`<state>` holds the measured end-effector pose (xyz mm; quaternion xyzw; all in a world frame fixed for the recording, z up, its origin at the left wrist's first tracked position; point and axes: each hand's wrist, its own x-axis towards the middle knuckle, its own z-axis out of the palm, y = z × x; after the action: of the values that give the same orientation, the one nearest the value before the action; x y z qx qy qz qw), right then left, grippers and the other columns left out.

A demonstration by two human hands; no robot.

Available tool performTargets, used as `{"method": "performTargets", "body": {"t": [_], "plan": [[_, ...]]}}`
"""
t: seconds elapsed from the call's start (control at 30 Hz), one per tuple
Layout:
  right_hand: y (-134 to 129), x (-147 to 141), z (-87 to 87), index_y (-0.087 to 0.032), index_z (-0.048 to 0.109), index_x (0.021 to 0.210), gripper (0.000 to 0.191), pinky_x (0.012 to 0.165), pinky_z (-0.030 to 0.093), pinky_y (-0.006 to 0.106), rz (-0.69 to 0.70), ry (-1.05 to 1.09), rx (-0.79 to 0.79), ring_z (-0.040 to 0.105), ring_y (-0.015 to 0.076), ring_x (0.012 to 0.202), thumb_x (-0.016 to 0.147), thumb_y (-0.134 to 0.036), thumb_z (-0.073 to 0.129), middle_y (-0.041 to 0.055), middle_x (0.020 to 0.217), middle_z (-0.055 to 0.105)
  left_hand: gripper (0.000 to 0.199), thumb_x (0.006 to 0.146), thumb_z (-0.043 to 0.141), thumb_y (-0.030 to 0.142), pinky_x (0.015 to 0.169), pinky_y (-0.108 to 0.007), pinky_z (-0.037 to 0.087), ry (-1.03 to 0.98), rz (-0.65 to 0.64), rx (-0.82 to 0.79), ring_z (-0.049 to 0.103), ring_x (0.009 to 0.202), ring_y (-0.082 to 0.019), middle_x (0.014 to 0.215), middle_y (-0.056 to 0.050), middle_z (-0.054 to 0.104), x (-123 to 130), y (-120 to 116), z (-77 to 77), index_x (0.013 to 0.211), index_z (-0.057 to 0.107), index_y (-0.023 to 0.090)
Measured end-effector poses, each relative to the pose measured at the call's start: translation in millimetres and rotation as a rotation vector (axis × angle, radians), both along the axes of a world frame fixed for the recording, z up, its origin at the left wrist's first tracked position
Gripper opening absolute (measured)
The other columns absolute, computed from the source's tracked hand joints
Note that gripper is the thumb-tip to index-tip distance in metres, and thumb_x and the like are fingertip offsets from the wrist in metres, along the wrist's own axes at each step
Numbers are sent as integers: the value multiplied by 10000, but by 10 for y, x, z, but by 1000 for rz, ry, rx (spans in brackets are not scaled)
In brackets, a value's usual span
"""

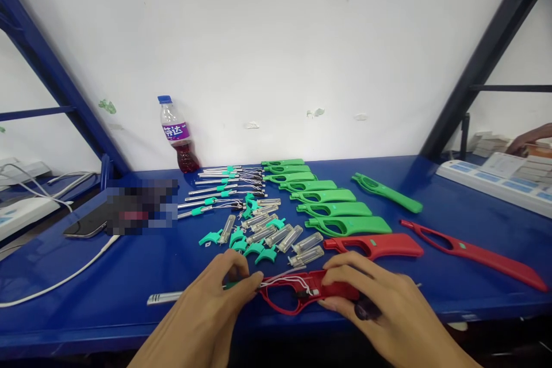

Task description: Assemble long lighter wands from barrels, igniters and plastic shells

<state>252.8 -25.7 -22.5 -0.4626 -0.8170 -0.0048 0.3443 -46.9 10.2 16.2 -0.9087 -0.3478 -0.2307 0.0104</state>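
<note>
Left fingers (245, 290) pinch, right fingers (350, 273) arch over, a red casing (318, 278).

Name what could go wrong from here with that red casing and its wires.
The white wires run loose across the open red casing and might snag or get pinched. The metal tube sticks out past the left hand, so a bump could twist it. Clear capsules lie close by and might get knocked.
</note>
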Motion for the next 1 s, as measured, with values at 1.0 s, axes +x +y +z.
{"method": "performTargets", "body": {"t": [1.0], "plan": [[-10,-3,-7,-367,686,1074,120,705,596,251,-30,56,-175,756,137,773,1060,-468,622,-42,1140,736,244,1017,455,75,793,-373,600,-3,-9,178,622,848,-217,964,-37,680,120,-28,22,1106,616,236]]}}
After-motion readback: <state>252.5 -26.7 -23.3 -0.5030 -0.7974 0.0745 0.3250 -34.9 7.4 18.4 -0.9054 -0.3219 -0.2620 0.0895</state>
